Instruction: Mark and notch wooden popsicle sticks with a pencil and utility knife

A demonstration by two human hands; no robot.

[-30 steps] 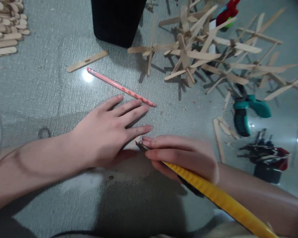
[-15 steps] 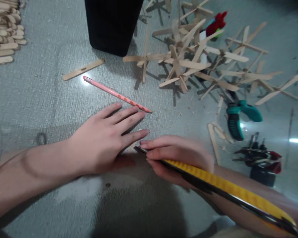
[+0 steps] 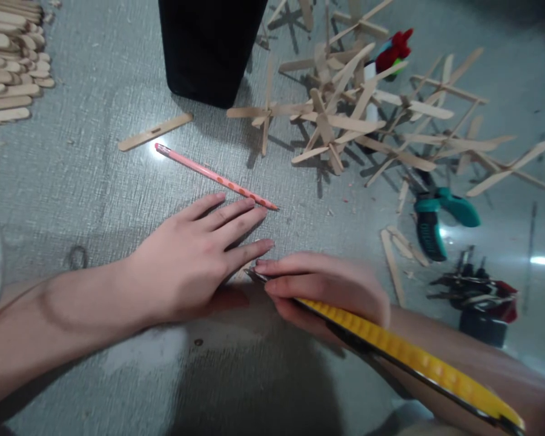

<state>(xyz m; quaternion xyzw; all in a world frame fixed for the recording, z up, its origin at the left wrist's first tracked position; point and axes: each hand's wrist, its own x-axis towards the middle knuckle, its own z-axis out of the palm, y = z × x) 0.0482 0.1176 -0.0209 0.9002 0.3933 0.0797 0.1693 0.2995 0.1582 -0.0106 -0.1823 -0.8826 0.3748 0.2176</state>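
A wooden stick [image 3: 243,268] is pinned flat on the bench [image 3: 95,181] under the left hand [image 3: 195,260], whose fingers are spread and pressed down rather than closed around anything. Only a small pale sliver of the stick is seen beside the little finger — the rest is covered. The right hand [image 3: 327,287] is closed around a yellow knife [image 3: 413,360], its blade tip set against the stick just below the left fingertips.

Compared with a second ago, little is altered at the cut itself: the left hand is kept in the same spot and the blade tip is held at the same place on the stick. The knife handle, however, is swung lower and further to the right than before, so the work appears to be a slow pressing cut being continued, not a fresh stroke.

Just beyond the left fingers a pink pencil [image 3: 215,177] is laid, and a single notched stick [image 3: 155,131] past it. Farther off, a black container [image 3: 211,48], a heap of glued stick crosses [image 3: 345,115], green pliers [image 3: 436,218] and a stack of sticks [image 3: 9,66] are seen.

The blade edge is hidden by the fingers, the container is cut off by the frame's top, and the dark cluster by the pliers is too blurred to be identified.
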